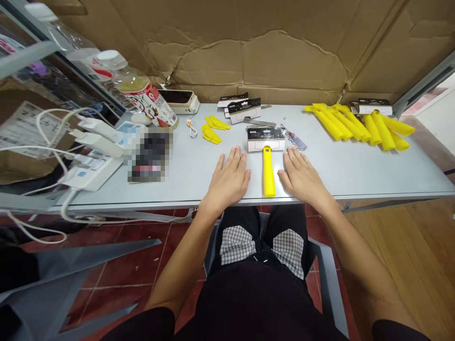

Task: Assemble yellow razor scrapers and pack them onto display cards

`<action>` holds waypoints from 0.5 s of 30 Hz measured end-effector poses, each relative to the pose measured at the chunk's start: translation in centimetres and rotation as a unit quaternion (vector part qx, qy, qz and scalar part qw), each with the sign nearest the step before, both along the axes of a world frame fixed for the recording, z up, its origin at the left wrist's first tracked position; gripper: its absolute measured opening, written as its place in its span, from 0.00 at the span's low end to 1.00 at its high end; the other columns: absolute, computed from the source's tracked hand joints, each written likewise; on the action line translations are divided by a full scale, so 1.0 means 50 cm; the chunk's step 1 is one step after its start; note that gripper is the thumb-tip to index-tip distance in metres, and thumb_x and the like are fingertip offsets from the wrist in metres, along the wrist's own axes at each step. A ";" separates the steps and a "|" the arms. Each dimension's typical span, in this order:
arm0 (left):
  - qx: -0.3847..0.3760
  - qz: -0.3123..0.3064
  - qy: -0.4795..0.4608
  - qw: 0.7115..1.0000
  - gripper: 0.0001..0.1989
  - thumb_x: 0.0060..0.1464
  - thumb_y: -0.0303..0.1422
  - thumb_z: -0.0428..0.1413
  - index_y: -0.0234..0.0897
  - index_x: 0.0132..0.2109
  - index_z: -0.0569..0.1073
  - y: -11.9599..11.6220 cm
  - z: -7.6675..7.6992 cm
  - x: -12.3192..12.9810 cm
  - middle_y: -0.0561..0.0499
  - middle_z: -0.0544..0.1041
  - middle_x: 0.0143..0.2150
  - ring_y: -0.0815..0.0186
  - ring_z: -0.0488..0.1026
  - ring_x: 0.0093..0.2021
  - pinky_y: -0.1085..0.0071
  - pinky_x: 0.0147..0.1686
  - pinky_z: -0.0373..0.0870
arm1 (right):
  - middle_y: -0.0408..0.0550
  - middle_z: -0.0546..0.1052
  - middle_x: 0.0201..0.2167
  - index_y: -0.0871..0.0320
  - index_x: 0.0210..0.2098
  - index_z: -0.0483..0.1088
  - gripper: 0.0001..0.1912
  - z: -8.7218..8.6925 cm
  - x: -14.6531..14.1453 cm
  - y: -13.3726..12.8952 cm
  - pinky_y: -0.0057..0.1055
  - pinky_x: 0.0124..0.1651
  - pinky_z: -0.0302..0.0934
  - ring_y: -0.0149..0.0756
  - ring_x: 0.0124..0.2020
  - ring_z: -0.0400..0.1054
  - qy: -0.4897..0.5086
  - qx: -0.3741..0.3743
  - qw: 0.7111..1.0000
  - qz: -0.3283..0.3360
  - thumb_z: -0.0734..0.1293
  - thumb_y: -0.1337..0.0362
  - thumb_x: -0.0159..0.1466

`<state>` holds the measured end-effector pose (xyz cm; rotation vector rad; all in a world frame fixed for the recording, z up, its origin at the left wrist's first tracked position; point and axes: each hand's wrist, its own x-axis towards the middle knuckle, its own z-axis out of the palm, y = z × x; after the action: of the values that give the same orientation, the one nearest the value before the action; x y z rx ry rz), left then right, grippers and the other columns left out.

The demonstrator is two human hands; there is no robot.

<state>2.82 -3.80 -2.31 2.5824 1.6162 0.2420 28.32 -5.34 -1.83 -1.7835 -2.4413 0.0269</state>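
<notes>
My left hand (pixel 231 179) lies flat on the grey tabletop, fingers stretched forward, holding nothing. Flat on the right side rests my right hand (pixel 301 175), also with nothing in it. Between them is a yellow plastic handle (pixel 269 175), its upper end at a black-and-white card package (pixel 266 141). Just beyond my right fingertips lies a small screwdriver (pixel 297 140) with a translucent purplish handle, with small metal bits beside it. Ahead of my left hand are flat yellow plastic pieces (pixel 211 134). Farther back, more folded card packages (pixel 243 111) sit near a thin metal strip (pixel 261 123).
Several yellow handles (pixel 351 127) lie in a row at the right, by another card package (pixel 373 107). At the left stand a power strip (pixel 94 170) with cables, a drink bottle (pixel 149 97) and a blurred phone-like object (pixel 149 154). Cardboard (pixel 266 61) backs the table.
</notes>
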 end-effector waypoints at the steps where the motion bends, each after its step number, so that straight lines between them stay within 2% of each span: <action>1: 0.000 0.001 -0.003 1.000 0.34 0.76 0.38 0.35 0.18 0.78 0.55 0.000 0.001 0.000 0.26 0.50 0.83 0.45 0.44 0.84 0.43 0.81 0.41 | 0.74 0.54 0.80 0.81 0.77 0.56 0.40 -0.001 0.000 0.000 0.54 0.82 0.42 0.61 0.82 0.45 -0.001 0.000 1.000 -0.001 0.51 0.53 0.78; 7: -0.004 0.005 -0.010 1.000 0.34 0.76 0.39 0.37 0.20 0.79 0.55 -0.002 0.005 0.000 0.27 0.51 0.83 0.46 0.45 0.84 0.44 0.81 0.40 | 0.72 0.54 0.80 0.80 0.77 0.57 0.40 0.000 0.002 0.000 0.54 0.82 0.43 0.58 0.83 0.45 0.001 0.001 1.000 -0.003 0.51 0.52 0.78; 12: 0.006 0.003 -0.037 0.999 0.33 0.76 0.39 0.39 0.28 0.80 0.53 -0.005 0.000 0.000 0.31 0.52 0.83 0.46 0.46 0.84 0.42 0.80 0.41 | 0.73 0.54 0.80 0.81 0.77 0.56 0.40 0.006 -0.003 -0.002 0.53 0.82 0.43 0.59 0.82 0.46 0.005 -0.004 1.000 -0.005 0.52 0.53 0.79; 15: 0.015 0.000 -0.051 0.999 0.32 0.75 0.38 0.41 0.27 0.78 0.57 -0.007 -0.003 -0.002 0.29 0.54 0.82 0.43 0.48 0.83 0.41 0.80 0.44 | 0.74 0.55 0.79 0.81 0.76 0.57 0.39 0.009 -0.005 -0.004 0.55 0.82 0.43 0.60 0.82 0.47 0.015 -0.002 1.000 -0.002 0.53 0.53 0.78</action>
<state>2.72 -4.15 -2.46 2.5463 1.5914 0.3936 28.08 -5.55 -1.40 -1.7767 -2.4173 0.0576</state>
